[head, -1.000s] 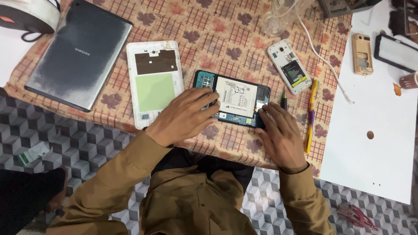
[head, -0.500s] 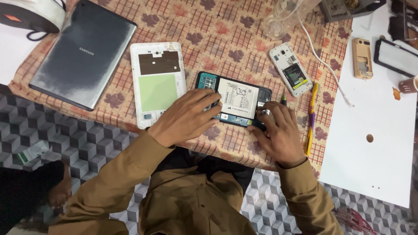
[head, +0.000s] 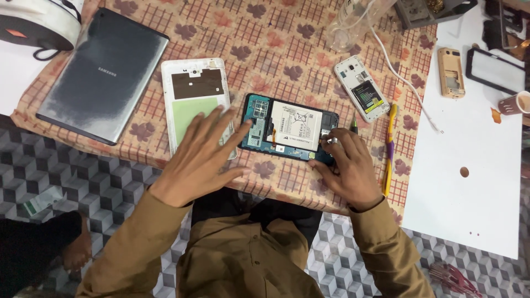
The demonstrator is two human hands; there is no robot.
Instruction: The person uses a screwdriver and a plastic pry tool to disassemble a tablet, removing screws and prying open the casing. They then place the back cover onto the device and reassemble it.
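Working on our opened tablet [head: 290, 129] on the patterned tabletop [head: 287, 49], our left hand [head: 201, 154] spread flat over the white back cover [head: 193, 94], our right hand [head: 348, 165] pinched at the tablet's right edge, whether on a tool we cannot tell.

We see a dark grey tablet [head: 103, 77] lying back-up at the far left of the counter [head: 287, 38], which wears a checked cloth with a leaf pattern. At the far left corner sits a white round device [head: 34, 22] with a black cord. Toward the right lies a small white phone [head: 361, 88] with its back cover off, and just beside it a white cable [head: 406, 83] runs across onto a white board [head: 469, 182]. On that board we find a small gold phone [head: 451, 72], a black screen frame [head: 495, 69] and a paper cup [head: 513, 103]. A yellow and purple toothbrush [head: 390, 143] lies along the cloth's right edge. Below, we see the floor [head: 72, 176] tiled in grey cubes.
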